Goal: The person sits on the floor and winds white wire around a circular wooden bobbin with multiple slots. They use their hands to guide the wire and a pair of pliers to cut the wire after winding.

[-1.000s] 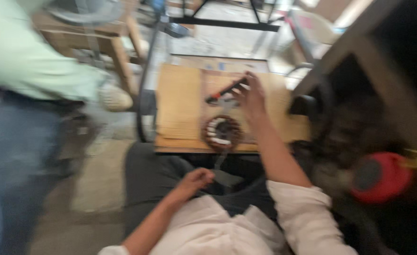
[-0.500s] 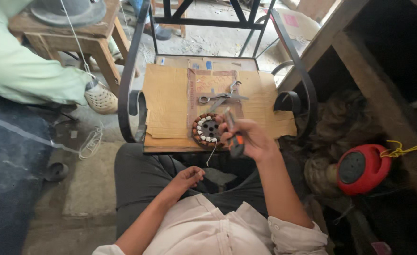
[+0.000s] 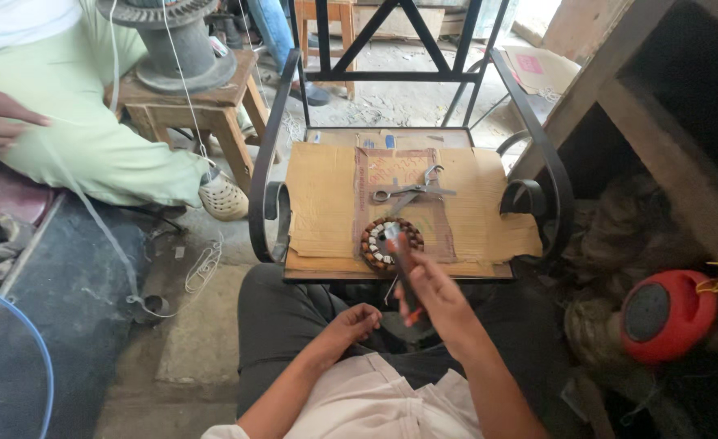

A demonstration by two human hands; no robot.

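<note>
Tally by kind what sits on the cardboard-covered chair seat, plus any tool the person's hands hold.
Round wound coil ring: 1
Scissors: 1
Screwdriver-like tool with orange on its handle, held in the right hand: 1
Cardboard sheet covering the seat: 1
Total: 4
The left hand holds nothing that I can make out.
</note>
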